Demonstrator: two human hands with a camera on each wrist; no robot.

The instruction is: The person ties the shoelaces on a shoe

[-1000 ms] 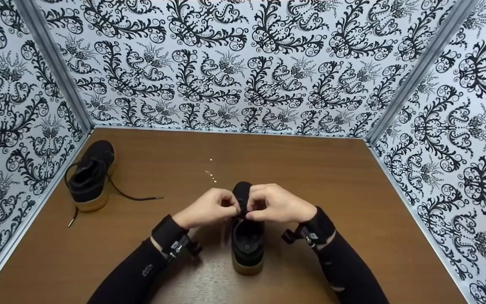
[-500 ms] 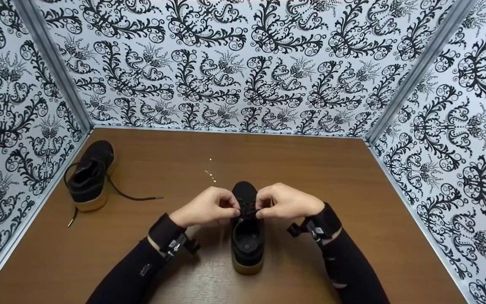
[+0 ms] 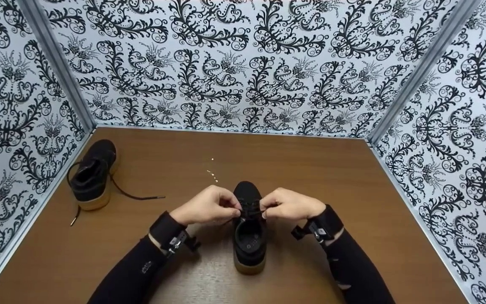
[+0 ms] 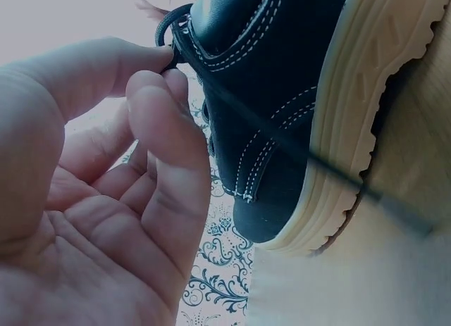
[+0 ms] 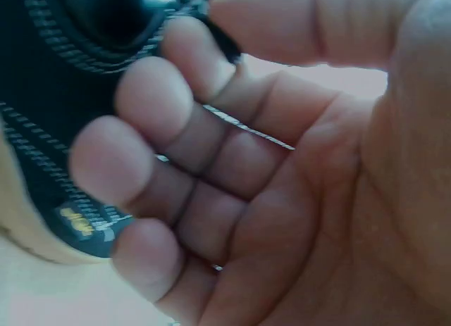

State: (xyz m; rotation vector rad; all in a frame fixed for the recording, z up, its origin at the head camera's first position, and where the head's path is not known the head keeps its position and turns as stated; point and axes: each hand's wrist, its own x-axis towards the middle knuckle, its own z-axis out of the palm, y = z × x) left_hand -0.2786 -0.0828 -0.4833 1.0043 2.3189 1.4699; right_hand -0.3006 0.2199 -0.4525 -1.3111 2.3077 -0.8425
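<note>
A black shoe (image 3: 248,191) with a pale gum sole stands upright on the table, toe pointing away from me. My left hand (image 3: 211,207) is at the left of its lacing, thumb and forefinger pinching a black shoelace (image 4: 282,139). In the left wrist view this lace makes a small loop at the fingertips, and its tipped end hangs across the shoe's side. Opposite, my right hand (image 3: 292,206) pinches a dark piece of the lace (image 5: 224,41) between thumb and forefinger, its other fingers curled loosely. Between the two hands, lace runs across the shoe's tongue.
Another black shoe (image 3: 93,177) stands at the far left of the brown table (image 3: 323,169), its untied lace (image 3: 135,196) trailing to the right. Small bright specks (image 3: 212,174) show beyond the left hand. Patterned walls (image 3: 226,71) close off the back and sides.
My right hand has moved right, away from the shoe's middle, widening the gap between the hands and uncovering the lacing. The left hand has stayed nearly in place.
</note>
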